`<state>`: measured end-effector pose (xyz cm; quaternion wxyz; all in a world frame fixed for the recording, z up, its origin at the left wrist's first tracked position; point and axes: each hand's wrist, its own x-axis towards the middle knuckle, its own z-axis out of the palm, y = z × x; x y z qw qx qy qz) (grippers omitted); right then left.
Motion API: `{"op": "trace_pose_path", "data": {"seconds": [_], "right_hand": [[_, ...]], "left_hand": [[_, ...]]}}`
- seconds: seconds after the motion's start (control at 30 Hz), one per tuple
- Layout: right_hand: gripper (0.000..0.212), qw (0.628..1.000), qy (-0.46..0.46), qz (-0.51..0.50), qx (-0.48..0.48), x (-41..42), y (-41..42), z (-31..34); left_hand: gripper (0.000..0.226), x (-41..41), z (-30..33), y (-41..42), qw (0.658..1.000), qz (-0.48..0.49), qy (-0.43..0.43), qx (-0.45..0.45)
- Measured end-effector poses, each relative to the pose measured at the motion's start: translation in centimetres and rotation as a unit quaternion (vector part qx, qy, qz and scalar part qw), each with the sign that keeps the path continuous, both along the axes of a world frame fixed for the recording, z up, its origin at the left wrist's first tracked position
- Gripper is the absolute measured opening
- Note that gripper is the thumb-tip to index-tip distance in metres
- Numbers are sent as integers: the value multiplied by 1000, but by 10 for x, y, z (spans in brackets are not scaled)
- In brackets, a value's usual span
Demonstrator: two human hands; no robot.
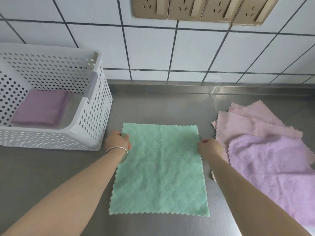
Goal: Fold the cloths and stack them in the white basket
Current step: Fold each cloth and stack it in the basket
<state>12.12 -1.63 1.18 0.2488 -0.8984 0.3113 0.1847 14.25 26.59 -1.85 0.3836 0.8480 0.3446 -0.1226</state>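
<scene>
Basket: a white perforated basket [95, 106] stands at the far left of the counter [153, 106], against the tiled wall [150, 48].
In the basket: 1 folded purple cloth [40, 108] lies flat on its floor, toward the left side.
Left hand: the left hand [118, 140] pinches the left edge of the green cloth near its far corner, thumb on top and fingers curled closed on the fabric; a silver bangle [119, 151] sits on the wrist.
Green cloth: the green cloth [159, 171] lies spread flat and unfolded in the middle of the counter, just right of the basket, with wavy edges and a quilted pattern.
Right hand: the right hand [210, 147] grips the right edge of the green cloth near its far corner, fingers closed on it.
Pile on the right: 2 pink cloths [247, 123] lie overlapped at the far right, and a lilac cloth [272, 167] lies over their near part, reaching toward the near right edge.
Wall: 4 bronze socket plates [201, 9] sit in a row high on the tiles.
</scene>
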Motion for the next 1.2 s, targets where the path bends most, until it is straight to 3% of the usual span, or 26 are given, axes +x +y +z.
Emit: {"op": "trace_pose_path", "data": {"seconds": [0.2, 0.33, 0.47, 0.53, 0.63, 0.73, 0.9, 1.2], "right_hand": [[28, 1000, 6, 4, -13, 11, 3, -17], [32, 999, 7, 13, -37, 14, 2, -26], [14, 995, -15, 28, -90, 8, 11, -20], [24, 984, -45, 102, -136, -8, 24, -16], [36, 945, -160, 253, -134, -52, 65, -25], [45, 910, -205, 345, -101, -92, 101, -45], [50, 910, -171, 354, -129, -112, 94, -66], [58, 933, -147, 279, -172, -143, 26, -70]], "left_hand": [[27, 9, -22, 5, 990, -45, 2, 131], [26, 11, -31, 8, 991, -34, -9, 127], [7, -3, -17, 1, 992, -15, -70, 102], [11, -29, -7, -11, 977, -98, -139, 128], [26, -82, -13, -35, 898, -303, -243, 208], [51, -116, -37, -52, 854, -407, -198, 256], [58, -124, -54, -35, 822, -455, -144, 310], [67, -136, -47, 20, 849, -410, -94, 318]]}}
